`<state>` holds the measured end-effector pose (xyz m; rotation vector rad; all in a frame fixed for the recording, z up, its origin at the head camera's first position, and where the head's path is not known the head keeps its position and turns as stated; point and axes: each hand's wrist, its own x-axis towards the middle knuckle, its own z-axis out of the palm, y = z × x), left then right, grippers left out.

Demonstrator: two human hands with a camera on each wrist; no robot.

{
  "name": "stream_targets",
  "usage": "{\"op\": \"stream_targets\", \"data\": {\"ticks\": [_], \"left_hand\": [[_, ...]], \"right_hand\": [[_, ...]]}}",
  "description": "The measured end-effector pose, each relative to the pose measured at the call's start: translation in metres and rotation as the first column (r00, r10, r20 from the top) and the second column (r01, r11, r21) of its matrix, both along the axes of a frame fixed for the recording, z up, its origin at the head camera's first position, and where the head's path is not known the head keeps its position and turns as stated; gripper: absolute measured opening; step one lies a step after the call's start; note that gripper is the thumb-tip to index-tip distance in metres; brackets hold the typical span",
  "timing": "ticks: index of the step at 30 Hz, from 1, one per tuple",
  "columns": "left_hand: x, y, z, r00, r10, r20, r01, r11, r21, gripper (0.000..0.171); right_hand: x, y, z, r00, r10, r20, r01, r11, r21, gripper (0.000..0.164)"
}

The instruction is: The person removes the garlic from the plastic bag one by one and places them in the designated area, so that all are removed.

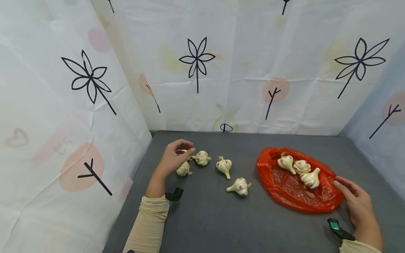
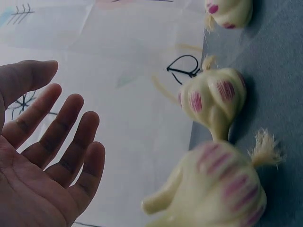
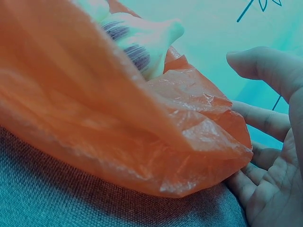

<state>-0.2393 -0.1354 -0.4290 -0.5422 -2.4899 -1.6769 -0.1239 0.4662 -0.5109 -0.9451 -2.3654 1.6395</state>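
My left hand hovers over the garlic bulbs at the table's left, its fingers loosely bent and apart, the palm bare in the left wrist view. Partly behind it lies a garlic bulb; close by is another garlic bulb. A red plastic bag lies spread with its mouth wide, three garlic bulbs inside. At the bag's right rim is my right hand. In the right wrist view its fingers touch the bag's outer edge from behind, while the thumb stands away from the plastic.
Between the left hand and the bag lie a garlic bulb with its stem toward me and a garlic bulb on its side. White printed cloth walls the grey table at the back and sides.
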Motion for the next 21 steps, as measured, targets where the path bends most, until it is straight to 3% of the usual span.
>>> {"op": "stream_targets", "data": {"ticks": [21], "left_hand": [[-0.016, 0.076, 0.017, 0.988, -0.157, -0.009, 0.157, 0.987, 0.023, 0.025]], "right_hand": [[0.000, -0.001, 0.002, 1.000, 0.001, -0.007, -0.001, 1.000, 0.001, 0.056]]}}
